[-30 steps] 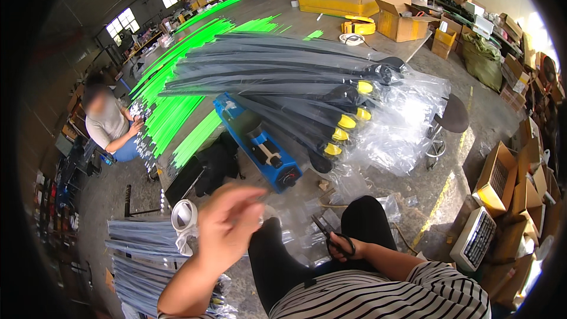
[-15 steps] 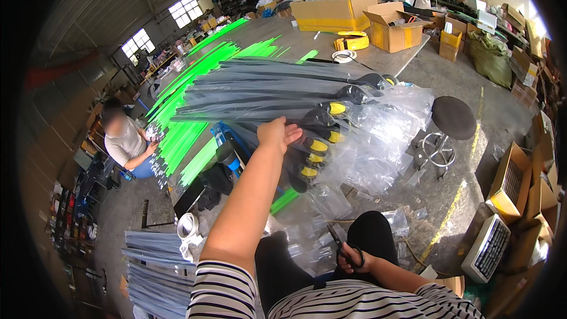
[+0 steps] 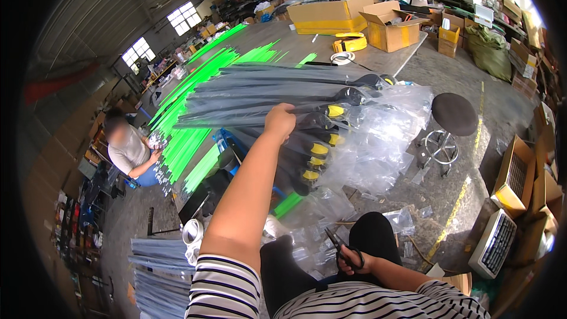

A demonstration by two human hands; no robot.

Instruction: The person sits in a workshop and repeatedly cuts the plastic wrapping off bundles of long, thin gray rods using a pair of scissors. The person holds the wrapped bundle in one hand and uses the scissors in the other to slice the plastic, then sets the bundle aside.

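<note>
My left hand (image 3: 280,121) reaches forward with its fingers curled over a long dark item in a clear plastic sleeve (image 3: 236,119), at the near side of a stack. Black and yellow ends (image 3: 335,110) of several such sleeved items point right; loose clear plastic (image 3: 384,133) spreads beyond them. What these items are, I cannot make out. Low by my lap, my right hand (image 3: 351,260) is closed on the handles of black scissors (image 3: 338,244), whose blades point up and left. The left fingertips are partly hidden.
Bright green rods (image 3: 201,97) lie on the table (image 3: 269,31) behind the stack. Another person (image 3: 130,147) sits at the left. A round stool (image 3: 453,114) stands at the right. Cartons (image 3: 390,26) sit at the back; more sleeved bundles (image 3: 159,277) lie lower left.
My left hand has gone from spread fingers to fingers curled over the sleeved item, moving slightly up. The right hand still holds the scissors.
</note>
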